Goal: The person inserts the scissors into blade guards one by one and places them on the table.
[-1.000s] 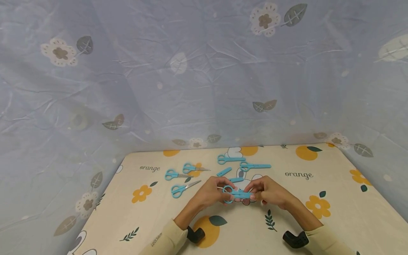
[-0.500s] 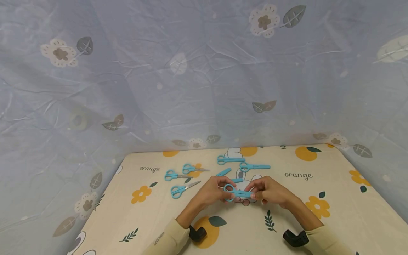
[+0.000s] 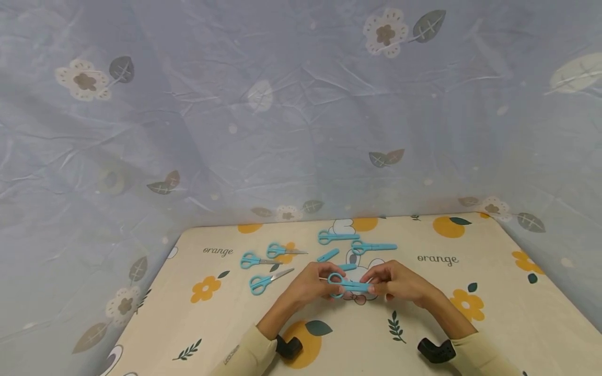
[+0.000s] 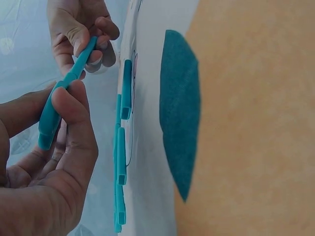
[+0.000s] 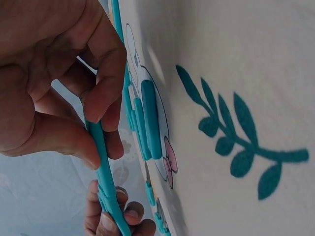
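The head view looks forward and down from over the near side of the desk (image 3: 357, 334), far enough back to frame both forearms (image 3: 277, 316) and the floral sheet (image 3: 301, 115) beyond. The left wrist view sits low and close to the left hand (image 4: 54, 162), rolled sideways so the desk fills its right side; the right wrist view, likewise rolled, sits close to the right hand (image 5: 64, 83). All three share both hands and the held scissors (image 3: 356, 286).

Reads "orange" twice in dark script on the tablecloth (image 3: 371, 344), at left and at right, and carries lettering (image 3: 231, 355) on the left sleeve (image 3: 254, 347) too small to read.
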Demonstrator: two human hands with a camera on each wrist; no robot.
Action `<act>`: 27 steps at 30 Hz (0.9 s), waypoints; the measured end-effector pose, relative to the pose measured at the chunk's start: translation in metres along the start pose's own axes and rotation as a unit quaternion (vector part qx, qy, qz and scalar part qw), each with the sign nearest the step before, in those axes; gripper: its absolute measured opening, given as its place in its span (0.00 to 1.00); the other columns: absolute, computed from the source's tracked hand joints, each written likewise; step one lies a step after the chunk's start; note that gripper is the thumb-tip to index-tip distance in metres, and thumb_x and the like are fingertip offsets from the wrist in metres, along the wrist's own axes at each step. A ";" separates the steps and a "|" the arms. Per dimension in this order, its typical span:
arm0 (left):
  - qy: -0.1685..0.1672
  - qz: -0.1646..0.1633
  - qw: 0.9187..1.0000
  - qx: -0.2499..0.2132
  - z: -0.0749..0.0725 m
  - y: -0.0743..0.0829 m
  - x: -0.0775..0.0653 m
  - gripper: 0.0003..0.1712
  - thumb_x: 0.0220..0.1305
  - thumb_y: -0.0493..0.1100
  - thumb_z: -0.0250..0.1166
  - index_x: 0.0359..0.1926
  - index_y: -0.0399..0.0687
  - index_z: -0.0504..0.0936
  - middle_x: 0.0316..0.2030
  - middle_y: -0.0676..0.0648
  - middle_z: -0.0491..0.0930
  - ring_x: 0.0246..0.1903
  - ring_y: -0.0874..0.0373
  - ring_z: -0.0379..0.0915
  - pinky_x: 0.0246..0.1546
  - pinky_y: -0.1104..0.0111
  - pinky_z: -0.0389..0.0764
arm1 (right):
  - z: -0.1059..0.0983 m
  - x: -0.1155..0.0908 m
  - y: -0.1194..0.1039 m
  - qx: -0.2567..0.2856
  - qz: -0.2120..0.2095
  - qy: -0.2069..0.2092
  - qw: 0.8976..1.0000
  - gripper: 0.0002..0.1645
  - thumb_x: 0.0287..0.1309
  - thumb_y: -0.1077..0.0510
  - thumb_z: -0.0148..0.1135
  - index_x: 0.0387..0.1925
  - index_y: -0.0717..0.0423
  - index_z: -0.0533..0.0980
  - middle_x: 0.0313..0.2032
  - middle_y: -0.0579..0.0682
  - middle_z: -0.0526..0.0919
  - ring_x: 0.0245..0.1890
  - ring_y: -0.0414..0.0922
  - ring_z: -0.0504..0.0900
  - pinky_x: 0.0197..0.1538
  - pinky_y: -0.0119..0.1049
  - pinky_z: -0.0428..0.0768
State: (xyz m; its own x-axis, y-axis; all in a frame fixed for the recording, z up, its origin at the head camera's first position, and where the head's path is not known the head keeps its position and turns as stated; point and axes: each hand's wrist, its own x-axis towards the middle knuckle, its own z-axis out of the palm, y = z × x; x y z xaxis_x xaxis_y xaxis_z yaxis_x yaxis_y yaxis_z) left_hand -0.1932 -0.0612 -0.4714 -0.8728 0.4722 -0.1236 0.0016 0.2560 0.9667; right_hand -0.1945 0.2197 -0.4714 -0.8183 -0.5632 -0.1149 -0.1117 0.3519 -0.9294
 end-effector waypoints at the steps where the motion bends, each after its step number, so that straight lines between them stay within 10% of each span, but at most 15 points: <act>1: -0.001 -0.001 1.000 -0.002 0.000 0.000 0.000 0.17 0.66 0.34 0.74 0.55 0.40 0.88 0.45 0.45 0.87 0.30 0.60 0.84 0.37 0.61 0.92 | -0.001 0.000 0.001 -0.004 -0.003 0.001 1.000 0.14 0.72 0.60 0.68 0.53 0.63 0.86 0.30 0.47 0.82 0.30 0.40 0.75 0.30 0.34 0.81; 27: 0.020 0.006 1.000 0.009 0.000 0.005 0.014 0.23 0.67 0.35 0.74 0.62 0.41 0.86 0.44 0.45 0.86 0.25 0.55 0.84 0.32 0.62 0.92 | -0.028 -0.008 0.000 -0.040 0.005 0.066 0.997 0.14 0.71 0.57 0.69 0.53 0.61 0.87 0.33 0.51 0.81 0.34 0.43 0.77 0.33 0.34 0.80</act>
State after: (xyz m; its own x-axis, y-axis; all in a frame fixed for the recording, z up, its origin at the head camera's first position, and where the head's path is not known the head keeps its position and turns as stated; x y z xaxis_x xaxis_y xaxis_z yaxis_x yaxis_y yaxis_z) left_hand -0.2055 -0.0532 -0.4680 -0.8919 0.4406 -0.1022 0.0208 0.2656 0.9639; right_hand -0.2039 0.2455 -0.4606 -0.8865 -0.4573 -0.0713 -0.1436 0.4182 -0.8969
